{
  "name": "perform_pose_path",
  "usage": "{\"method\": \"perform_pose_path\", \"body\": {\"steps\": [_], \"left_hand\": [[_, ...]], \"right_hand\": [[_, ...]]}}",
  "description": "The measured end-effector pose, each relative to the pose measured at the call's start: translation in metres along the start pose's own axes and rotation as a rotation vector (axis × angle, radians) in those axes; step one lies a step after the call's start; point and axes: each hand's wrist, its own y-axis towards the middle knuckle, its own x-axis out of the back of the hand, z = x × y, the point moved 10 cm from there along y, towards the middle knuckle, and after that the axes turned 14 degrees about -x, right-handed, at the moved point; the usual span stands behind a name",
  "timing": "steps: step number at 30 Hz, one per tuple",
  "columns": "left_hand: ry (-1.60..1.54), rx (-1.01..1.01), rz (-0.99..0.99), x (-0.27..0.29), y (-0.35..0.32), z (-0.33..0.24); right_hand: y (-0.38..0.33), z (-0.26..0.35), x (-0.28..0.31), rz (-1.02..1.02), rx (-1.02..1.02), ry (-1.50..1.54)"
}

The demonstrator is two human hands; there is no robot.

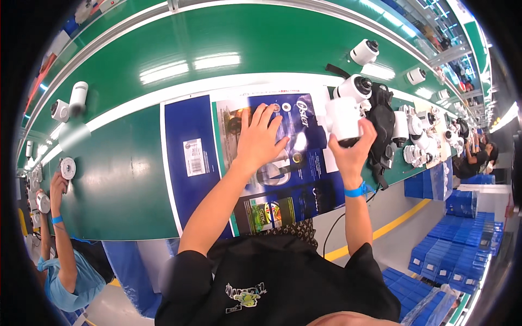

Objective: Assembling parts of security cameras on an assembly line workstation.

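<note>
My left hand (260,141) lies flat on a glossy blue printed cardboard sheet (315,187), its fingers spread and nothing in them. To its right, my right hand (352,149) grips a white cylindrical appliance housing (345,117) by its dark lower end, thumb on one side and fingers on the other. The housing is held over the sheet's right edge. Just beyond it rests another white housing (348,87) with a black fitting. Beside my right hand lies a black strapped bundle (382,114), partly hidden by the housing.
Several white appliance parts (421,133) crowd the bench at right. On the green belt (261,32) beyond stand more white housings (363,52). At left, a co-worker's hand (58,187) holds a round white part (67,168). Blue crates (451,244) are stacked on the floor at right.
</note>
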Motion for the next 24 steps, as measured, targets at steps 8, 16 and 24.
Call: {"method": "perform_pose_path", "body": {"steps": [8,16,24], "left_hand": [[0.017,-0.005,-0.016,0.000,-0.002,-0.001],[0.011,-0.007,-0.003,0.001,-0.002,-0.004],[0.044,-0.040,-0.024,0.002,0.002,-0.006]], "right_hand": [[0.053,0.047,-0.003,0.062,-0.064,-0.170],[0.036,0.004,-0.057,0.130,0.063,0.003],[-0.002,-0.023,-0.070,0.012,0.054,0.072]]}}
